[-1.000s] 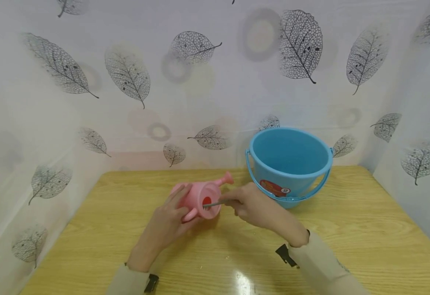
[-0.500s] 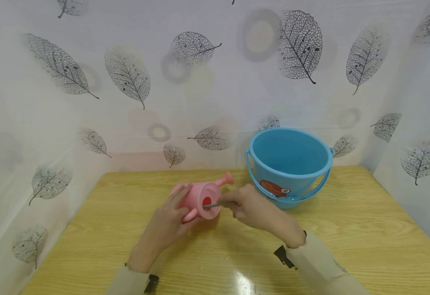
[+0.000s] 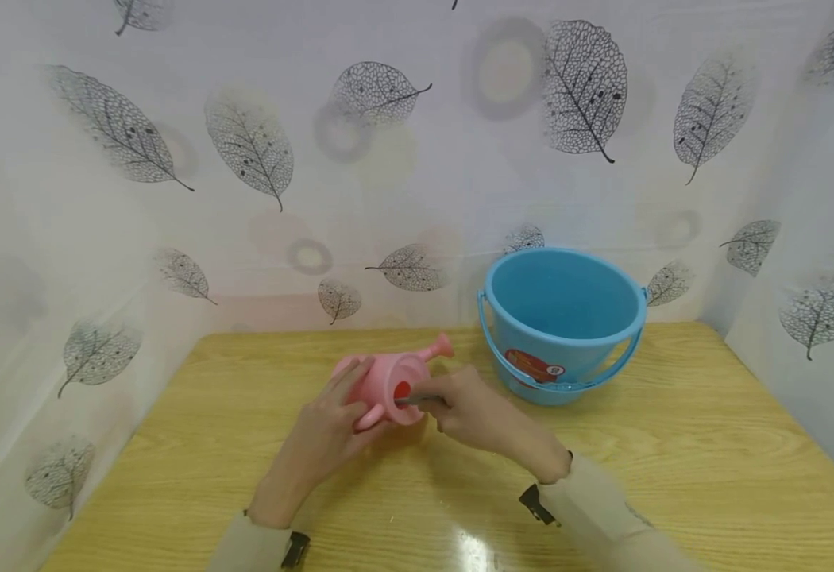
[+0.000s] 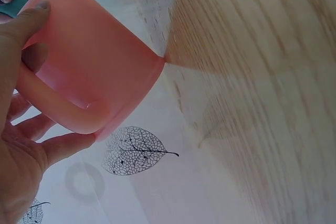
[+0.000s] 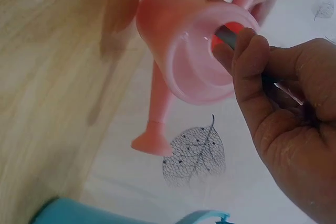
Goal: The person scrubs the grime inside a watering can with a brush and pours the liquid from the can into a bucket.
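Observation:
A pink watering can (image 3: 377,381) lies tipped on the table, its wide mouth turned toward the right hand and its spout pointing to the back right. The left hand (image 3: 324,421) grips the can around its body and handle; in the left wrist view the thumb (image 4: 31,19) lies on its side. Something red (image 3: 402,390) shows inside the mouth. The right hand (image 3: 470,409) pinches a slim grey-green tool (image 5: 227,36), whose far end goes into the can's mouth. That end is hidden, so I cannot tell the tool's kind.
A light blue bucket (image 3: 567,349) with a hanging handle and red label stands at the back right, close behind the right hand. Wood-grain tabletop (image 3: 195,445) surrounds the hands. A leaf-patterned curtain (image 3: 417,183) closes off the back and sides.
The right hand has moved left and slightly nearer the can's mouth, and less of the tool shows outside it. The left hand and watering can have hardly moved.

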Tool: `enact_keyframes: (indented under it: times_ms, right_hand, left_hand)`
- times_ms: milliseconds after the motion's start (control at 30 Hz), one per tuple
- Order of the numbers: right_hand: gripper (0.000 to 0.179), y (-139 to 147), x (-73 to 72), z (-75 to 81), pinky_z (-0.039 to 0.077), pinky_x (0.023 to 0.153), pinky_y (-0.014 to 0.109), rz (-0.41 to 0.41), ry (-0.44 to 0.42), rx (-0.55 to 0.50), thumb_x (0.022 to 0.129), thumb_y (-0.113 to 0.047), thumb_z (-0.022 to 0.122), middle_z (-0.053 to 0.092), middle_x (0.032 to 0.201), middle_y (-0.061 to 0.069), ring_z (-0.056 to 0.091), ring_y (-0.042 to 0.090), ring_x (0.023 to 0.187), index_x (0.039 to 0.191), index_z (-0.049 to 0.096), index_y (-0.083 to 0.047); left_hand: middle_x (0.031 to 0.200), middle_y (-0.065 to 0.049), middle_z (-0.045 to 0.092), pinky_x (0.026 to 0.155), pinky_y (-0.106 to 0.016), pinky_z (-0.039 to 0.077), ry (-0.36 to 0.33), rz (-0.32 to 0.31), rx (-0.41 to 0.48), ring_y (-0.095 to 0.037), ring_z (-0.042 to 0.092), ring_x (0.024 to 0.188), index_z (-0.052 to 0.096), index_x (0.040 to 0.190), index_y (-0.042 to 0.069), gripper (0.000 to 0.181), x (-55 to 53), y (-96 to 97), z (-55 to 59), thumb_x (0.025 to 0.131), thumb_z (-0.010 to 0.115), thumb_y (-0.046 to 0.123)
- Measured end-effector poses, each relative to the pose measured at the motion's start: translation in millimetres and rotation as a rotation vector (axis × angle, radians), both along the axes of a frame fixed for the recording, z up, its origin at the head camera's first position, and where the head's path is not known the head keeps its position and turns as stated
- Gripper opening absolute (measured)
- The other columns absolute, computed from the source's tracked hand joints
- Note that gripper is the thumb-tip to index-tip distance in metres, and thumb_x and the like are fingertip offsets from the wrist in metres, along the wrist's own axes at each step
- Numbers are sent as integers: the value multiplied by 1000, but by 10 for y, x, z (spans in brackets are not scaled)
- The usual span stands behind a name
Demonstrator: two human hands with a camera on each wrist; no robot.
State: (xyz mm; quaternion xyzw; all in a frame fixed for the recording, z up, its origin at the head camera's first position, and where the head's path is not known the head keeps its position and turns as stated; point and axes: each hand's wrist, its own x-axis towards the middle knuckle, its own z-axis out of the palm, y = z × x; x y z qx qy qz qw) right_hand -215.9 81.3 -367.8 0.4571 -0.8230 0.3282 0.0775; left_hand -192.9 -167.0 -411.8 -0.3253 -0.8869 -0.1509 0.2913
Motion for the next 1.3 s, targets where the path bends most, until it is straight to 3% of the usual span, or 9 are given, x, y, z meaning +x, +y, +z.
enact_keyframes:
  times_ms: [133, 400, 633, 800, 1000, 1300]
  right_hand:
    - [16, -61, 6, -73, 52, 59, 8, -12, 36, -28, 91, 2, 71, 77, 86, 8, 60, 0, 62, 105, 77, -2]
    - [12, -90, 0, -126, 47, 55, 7, -33, 90, -57, 93, -4, 71, 74, 77, 7, 58, 2, 60, 104, 76, -5]
    - [17, -42, -17, -108, 54, 53, 12, -31, -112, -59, 96, -5, 69, 74, 75, 4, 60, -2, 55, 111, 76, -5]
    - [21, 19, -1, -17, 52, 46, 18, -81, -255, -45, 97, -7, 68, 72, 70, 0, 57, -4, 53, 116, 77, -11]
    - [16, 128, 24, 95, 49, 44, 21, -136, -322, -17, 98, -12, 68, 66, 62, -8, 60, 1, 53, 111, 77, -16]
    - [16, 280, 27, 195, 51, 44, 22, -139, -441, -35, 101, -10, 63, 65, 61, -4, 62, 10, 53, 108, 77, -15]
  left_hand:
    - [141, -28, 60, 93, -49, 62, 1, -4, -1, -46, 58, 132, 59, 61, 11, 39, 1, 4, -4, 80, 88, 29]
    - [141, -28, 59, 99, -52, 58, 6, 3, 14, -47, 57, 133, 61, 61, 11, 37, -3, -10, -3, 78, 89, 29]
    - [140, -29, 60, 98, -51, 59, 13, -8, 11, -48, 58, 132, 60, 61, 11, 37, -12, -5, -7, 78, 89, 29]
    - [140, -28, 60, 98, -51, 59, 8, -1, 4, -48, 58, 131, 60, 62, 11, 38, -7, -3, -11, 79, 88, 29]
    - [139, -28, 61, 95, -52, 61, 17, 4, 9, -48, 60, 129, 60, 61, 9, 40, -9, 0, -7, 76, 91, 29]
    - [140, -28, 60, 96, -53, 59, -10, 17, 8, -48, 58, 131, 62, 63, 9, 38, 9, 11, 10, 75, 92, 29]
